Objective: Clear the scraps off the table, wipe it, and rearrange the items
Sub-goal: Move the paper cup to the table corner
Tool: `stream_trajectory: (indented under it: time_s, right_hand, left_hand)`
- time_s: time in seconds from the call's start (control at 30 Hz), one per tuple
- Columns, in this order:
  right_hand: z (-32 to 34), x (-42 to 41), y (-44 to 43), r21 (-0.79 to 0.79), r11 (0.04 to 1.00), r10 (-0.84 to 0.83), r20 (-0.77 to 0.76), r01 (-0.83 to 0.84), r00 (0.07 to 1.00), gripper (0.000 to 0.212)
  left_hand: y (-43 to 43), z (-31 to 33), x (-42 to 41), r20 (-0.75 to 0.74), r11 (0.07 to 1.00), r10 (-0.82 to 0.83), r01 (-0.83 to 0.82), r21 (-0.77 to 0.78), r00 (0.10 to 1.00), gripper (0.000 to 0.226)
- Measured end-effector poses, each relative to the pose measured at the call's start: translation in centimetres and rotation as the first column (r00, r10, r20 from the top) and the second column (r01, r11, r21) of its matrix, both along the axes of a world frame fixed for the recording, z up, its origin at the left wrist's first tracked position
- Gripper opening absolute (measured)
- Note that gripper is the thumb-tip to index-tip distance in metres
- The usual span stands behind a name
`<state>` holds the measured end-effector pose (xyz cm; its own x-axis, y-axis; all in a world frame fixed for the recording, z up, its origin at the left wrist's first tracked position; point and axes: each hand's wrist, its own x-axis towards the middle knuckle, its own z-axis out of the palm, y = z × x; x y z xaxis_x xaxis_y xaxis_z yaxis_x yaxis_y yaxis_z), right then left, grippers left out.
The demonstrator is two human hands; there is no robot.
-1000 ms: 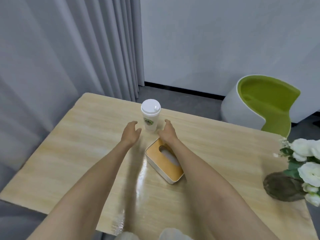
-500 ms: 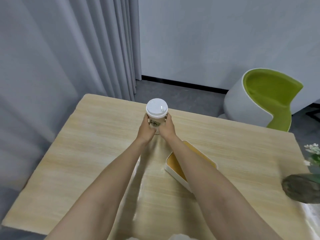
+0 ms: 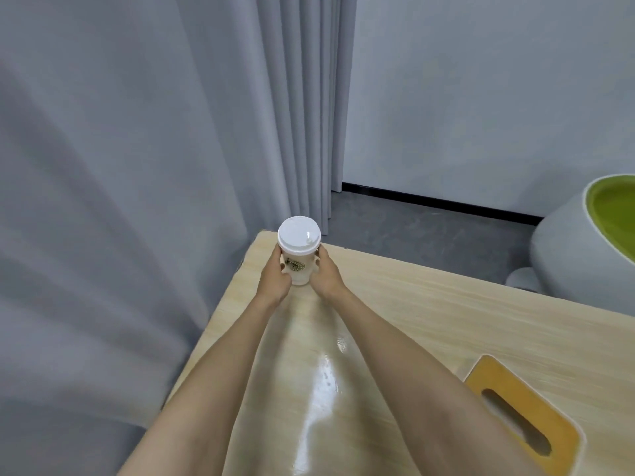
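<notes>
A white paper cup (image 3: 298,261) with a white lid and a green logo stands upright near the far left corner of the light wooden table (image 3: 429,314). My left hand (image 3: 273,281) grips its left side and my right hand (image 3: 326,273) grips its right side. A tissue box (image 3: 522,410) with an orange-brown top and white sides lies at the near right, partly cut off by my right forearm.
Grey curtains (image 3: 137,166) hang close along the table's left edge. A white chair with a green seat (image 3: 591,242) stands on the grey floor beyond the table's far right. A wet sheen runs down the table between my forearms.
Both hands closed round the cup and carried it left toward the table's far left corner. The view swung left, so the flowers left the frame and the tissue box sits lower right.
</notes>
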<state>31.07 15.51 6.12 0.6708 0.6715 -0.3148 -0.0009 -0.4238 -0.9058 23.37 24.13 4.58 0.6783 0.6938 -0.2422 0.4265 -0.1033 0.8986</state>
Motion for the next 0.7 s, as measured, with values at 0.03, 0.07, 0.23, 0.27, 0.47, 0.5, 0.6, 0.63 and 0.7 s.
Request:
stream_trajectory:
  time_s: [0.03, 0.07, 0.23, 0.27, 0.47, 0.5, 0.6, 0.63, 0.7]
  right_hand:
    - [-0.2, 0.1, 0.7, -0.002, 1.000, 0.008, -0.001, -0.008, 1.000, 0.065]
    - [-0.4, 0.2, 1.3, -0.004, 1.000, 0.013, -0.003, -0.013, 1.000, 0.064]
    - [-1.1, 1.2, 3.2, -0.021, 1.000, -0.001, -0.007, 0.001, 1.000, 0.067]
    - [-1.2, 1.4, 3.4, -0.022, 1.000, -0.006, -0.004, 0.006, 1.000, 0.069]
    - [-2.2, 2.4, 4.0, -0.050, 0.999, 0.003, -0.003, -0.003, 1.000, 0.071]
    - [-2.5, 2.5, 4.0, -0.057, 0.998, 0.013, -0.001, -0.013, 1.000, 0.073]
    - [-2.7, 2.5, 3.9, -0.061, 0.997, 0.051, 0.005, -0.050, 0.999, 0.080]
    - [-2.8, 2.5, 3.9, -0.053, 0.997, 0.049, 0.002, -0.049, 0.999, 0.081]
    - [-2.8, 2.4, 4.1, -0.040, 0.998, 0.038, -0.005, -0.038, 0.999, 0.083]
  left_hand:
    - [0.6, -0.1, 0.0, 0.001, 1.000, 0.001, -0.001, 0.000, 1.000, 0.077]
    - [1.1, -0.1, 0.0, 0.003, 1.000, -0.003, 0.003, 0.004, 1.000, 0.078]
    - [2.8, -0.6, 0.9, -0.013, 1.000, -0.010, 0.010, 0.008, 1.000, 0.075]
    - [3.0, -0.8, 1.2, -0.011, 1.000, -0.008, 0.008, 0.003, 1.000, 0.075]
    - [3.1, -1.0, 2.2, -0.005, 1.000, -0.006, 0.006, -0.007, 1.000, 0.071]
    - [3.1, -1.1, 2.3, -0.006, 1.000, 0.002, -0.002, -0.010, 1.000, 0.071]
    - [3.5, -1.8, 2.3, -0.012, 0.998, 0.045, -0.045, -0.037, 0.999, 0.071]
    - [3.5, -1.8, 2.3, -0.020, 0.998, 0.048, -0.049, -0.047, 0.999, 0.071]
    - [3.4, -1.6, 2.2, -0.022, 0.998, 0.026, -0.027, -0.058, 0.999, 0.070]
